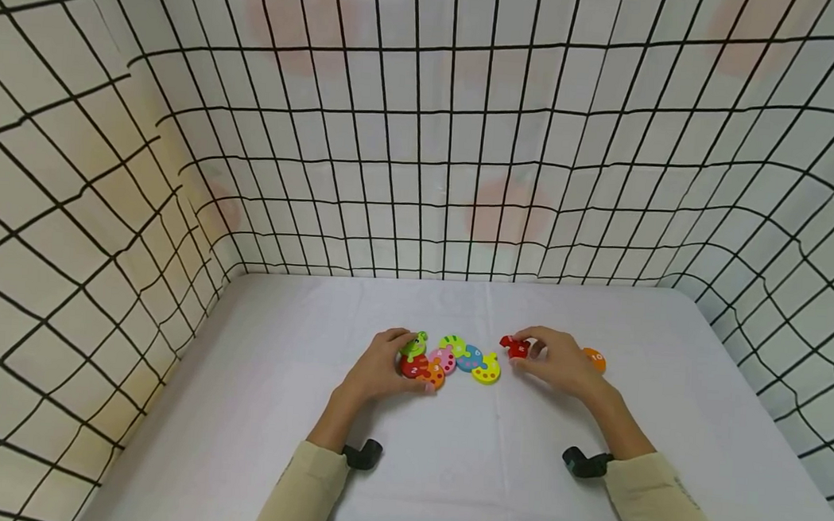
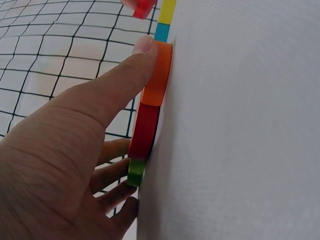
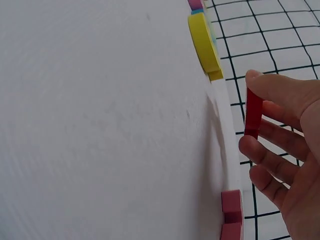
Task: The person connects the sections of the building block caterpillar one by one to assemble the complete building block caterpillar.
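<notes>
A chain of flat, numbered puzzle pieces lies on the white table. It has a green head piece (image 1: pixel 415 345), a red piece (image 1: pixel 413 365), an orange piece (image 1: pixel 435 375), a pink piece (image 1: pixel 443 359), a light green piece (image 1: pixel 452 345), a blue piece (image 1: pixel 468 358) and a yellow piece (image 1: pixel 486 368). My left hand (image 1: pixel 380 367) grips its left end, thumb on the orange edge, fingers behind the red and green ones. Right of the chain, my right hand (image 1: pixel 560 363) pinches another red puzzle piece (image 3: pixel 253 112) above the table, apart from the yellow one.
Another orange piece (image 1: pixel 596 360) lies beyond my right hand, partly hidden by it. In the right wrist view, a pinkish-red piece (image 3: pixel 231 214) rests on the table (image 1: pixel 236 409). Black wire mesh (image 1: pixel 424 141) over white cloth walls the back and sides.
</notes>
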### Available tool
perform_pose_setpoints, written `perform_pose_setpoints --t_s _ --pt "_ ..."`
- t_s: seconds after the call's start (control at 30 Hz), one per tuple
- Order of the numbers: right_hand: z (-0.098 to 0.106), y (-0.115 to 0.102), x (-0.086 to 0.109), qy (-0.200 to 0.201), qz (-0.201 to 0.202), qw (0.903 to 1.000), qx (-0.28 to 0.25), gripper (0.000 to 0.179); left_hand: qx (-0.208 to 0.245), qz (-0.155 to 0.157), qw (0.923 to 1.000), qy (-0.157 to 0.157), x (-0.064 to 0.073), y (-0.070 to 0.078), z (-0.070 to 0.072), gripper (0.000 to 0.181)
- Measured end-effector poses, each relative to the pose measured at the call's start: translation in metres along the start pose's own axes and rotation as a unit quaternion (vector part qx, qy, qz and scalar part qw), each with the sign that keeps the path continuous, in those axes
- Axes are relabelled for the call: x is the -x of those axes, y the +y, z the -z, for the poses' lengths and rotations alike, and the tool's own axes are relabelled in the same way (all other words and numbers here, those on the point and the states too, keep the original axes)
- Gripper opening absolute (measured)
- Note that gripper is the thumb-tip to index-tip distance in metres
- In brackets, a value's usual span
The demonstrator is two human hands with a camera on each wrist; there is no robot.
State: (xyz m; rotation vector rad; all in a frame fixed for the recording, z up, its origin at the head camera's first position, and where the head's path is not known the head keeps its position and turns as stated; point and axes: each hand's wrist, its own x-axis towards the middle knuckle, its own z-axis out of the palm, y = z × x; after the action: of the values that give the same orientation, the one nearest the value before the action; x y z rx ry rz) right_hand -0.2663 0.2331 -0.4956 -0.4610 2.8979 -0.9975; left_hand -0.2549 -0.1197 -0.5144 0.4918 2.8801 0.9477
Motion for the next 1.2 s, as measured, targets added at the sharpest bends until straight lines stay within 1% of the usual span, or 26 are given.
perform_pose_setpoints --t_s 0.13,0.37,0.5,0.67,0.8,0.87,1.0,1.13,1.2 --pt "-0.004 -0.003 -0.001 -0.004 -0.003 1.0 -0.005 0.042 -0.002 0.004 1.0 0.0 -0.001 0.0 0.0 0.099" --pt "-0.009 -0.01 -0.004 -0.011 0.009 0.9998 -0.011 0.043 0.0 0.018 0.9998 0.005 -0.002 -0.002 -0.002 0.1" --pt "-0.014 -0.013 -0.007 -0.026 0.011 0.9995 -0.017 0.043 0.001 0.025 0.9997 -0.001 -0.002 -0.002 -0.002 0.101" --pt "-0.018 -0.017 -0.01 -0.049 0.019 0.9985 -0.017 0.042 0.011 0.025 0.9996 0.001 -0.002 -0.001 -0.001 0.101" --pt "-0.019 -0.019 -0.012 -0.06 0.025 0.9978 -0.009 0.043 0.011 0.023 0.9997 0.003 -0.002 -0.002 -0.001 0.101" --pt "-0.018 -0.02 -0.012 -0.06 0.021 0.998 -0.002 0.043 0.01 0.023 0.9997 0.002 -0.002 -0.002 -0.002 0.1" --pt "-0.017 -0.02 -0.012 -0.058 0.029 0.9978 0.008 0.043 0.011 0.022 0.9997 0.002 -0.002 -0.003 -0.002 0.099" --pt "-0.019 -0.018 -0.014 -0.063 0.04 0.997 0.02 0.041 0.011 0.024 0.9996 0.002 -0.002 -0.003 -0.002 0.1" --pt "-0.021 -0.016 -0.015 -0.066 0.039 0.9967 0.025 0.04 0.013 0.026 0.9996 0.001 -0.003 -0.003 -0.002 0.1"
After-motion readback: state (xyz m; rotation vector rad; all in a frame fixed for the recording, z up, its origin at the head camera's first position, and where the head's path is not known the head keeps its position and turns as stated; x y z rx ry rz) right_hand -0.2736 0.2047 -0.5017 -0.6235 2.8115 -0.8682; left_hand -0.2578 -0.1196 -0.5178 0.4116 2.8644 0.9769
